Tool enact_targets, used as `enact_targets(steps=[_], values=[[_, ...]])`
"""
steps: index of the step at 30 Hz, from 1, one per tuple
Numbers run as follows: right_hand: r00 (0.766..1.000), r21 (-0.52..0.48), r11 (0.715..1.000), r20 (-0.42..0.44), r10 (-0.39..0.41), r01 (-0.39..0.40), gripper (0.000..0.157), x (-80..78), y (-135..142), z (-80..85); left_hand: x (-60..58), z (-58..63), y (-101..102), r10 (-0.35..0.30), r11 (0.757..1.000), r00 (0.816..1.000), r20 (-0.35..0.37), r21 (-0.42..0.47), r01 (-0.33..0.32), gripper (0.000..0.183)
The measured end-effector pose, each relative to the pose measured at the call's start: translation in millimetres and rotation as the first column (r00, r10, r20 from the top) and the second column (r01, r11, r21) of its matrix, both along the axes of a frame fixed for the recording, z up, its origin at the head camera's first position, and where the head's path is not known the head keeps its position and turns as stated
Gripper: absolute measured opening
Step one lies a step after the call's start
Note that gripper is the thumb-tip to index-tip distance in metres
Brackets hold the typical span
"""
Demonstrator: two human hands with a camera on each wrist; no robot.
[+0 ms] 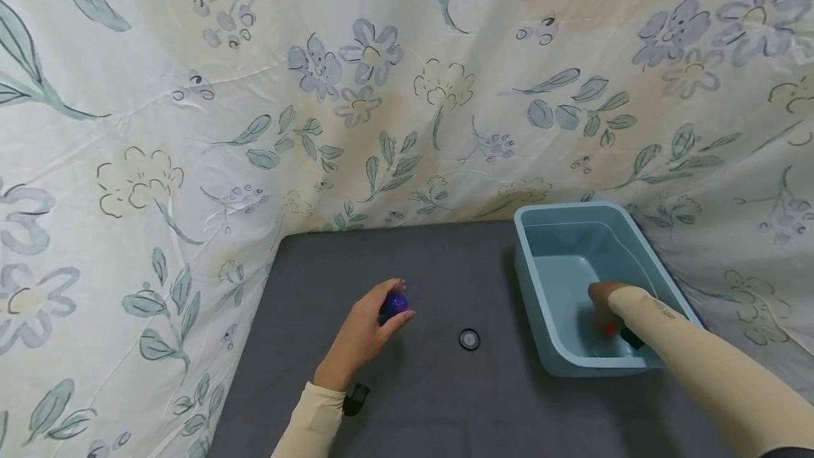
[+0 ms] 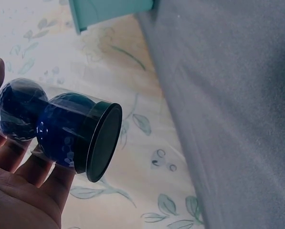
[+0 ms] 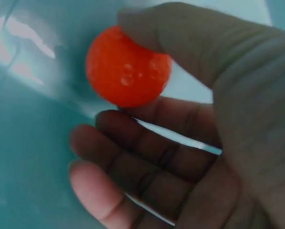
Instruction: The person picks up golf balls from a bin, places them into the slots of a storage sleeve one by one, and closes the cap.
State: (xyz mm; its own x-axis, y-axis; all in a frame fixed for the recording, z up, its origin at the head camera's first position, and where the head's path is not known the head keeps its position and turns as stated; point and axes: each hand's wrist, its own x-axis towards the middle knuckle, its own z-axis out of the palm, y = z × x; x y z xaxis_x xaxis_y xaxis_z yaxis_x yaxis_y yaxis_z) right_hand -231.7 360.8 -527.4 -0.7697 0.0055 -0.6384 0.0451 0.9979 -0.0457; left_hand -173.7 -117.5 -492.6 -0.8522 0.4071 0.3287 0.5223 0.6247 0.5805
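My left hand [image 1: 361, 334] grips a clear cylinder [image 2: 100, 107] above the dark table. Two dark blue dimpled balls [image 2: 66, 129] sit in a row inside it, and a black cap [image 2: 105, 143] closes the end facing the left wrist camera. Inside the blue bin my right hand [image 3: 180, 143] pinches an orange-red golf ball [image 3: 128, 69] between thumb and index finger, the other fingers loosely bent below. From the head view, the forearm partly covers that hand. A round black-rimmed lid [image 1: 469, 339] lies flat on the table between the hands.
The light blue plastic bin [image 1: 540, 288] stands on the right side of the grey table cloth [image 1: 445, 408]. Behind and to the left hangs a floral curtain [image 1: 356, 161], meeting the table's far and left edges.
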Motion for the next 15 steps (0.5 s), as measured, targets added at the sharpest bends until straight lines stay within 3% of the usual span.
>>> enact_targets(steps=[2, 6, 11, 15], values=[[0.999, -0.045, 0.998, -0.004, -0.047, 0.046, 0.023, 1.0, 1.5, 6.3, -0.6, -0.2, 0.6, 0.002, 1.000, 1.000, -0.001, 0.000, -0.002, 0.053], [0.996, -0.166, 0.984, -0.062, -0.072, 0.061, 0.020, 2.3, 3.0, 26.5, -1.5, -0.1, 2.2, 0.001, 1.000, 1.000, -0.017, 0.003, -0.001, 0.052], [0.985, -0.289, 0.957, -0.174, -0.021, -0.031, 0.035, 7.9, -3.5, 56.1, -0.1, 0.4, 3.9, -0.005, 1.000, 1.000, -0.017, -0.001, 0.005, 0.052], [0.957, -0.348, 0.932, -0.289, -0.007, -0.098, 0.043, 15.7, -14.3, 74.7, 0.9, 0.2, 6.4, -0.007, 1.000, 1.000, -0.008, -0.003, 0.007, 0.054]])
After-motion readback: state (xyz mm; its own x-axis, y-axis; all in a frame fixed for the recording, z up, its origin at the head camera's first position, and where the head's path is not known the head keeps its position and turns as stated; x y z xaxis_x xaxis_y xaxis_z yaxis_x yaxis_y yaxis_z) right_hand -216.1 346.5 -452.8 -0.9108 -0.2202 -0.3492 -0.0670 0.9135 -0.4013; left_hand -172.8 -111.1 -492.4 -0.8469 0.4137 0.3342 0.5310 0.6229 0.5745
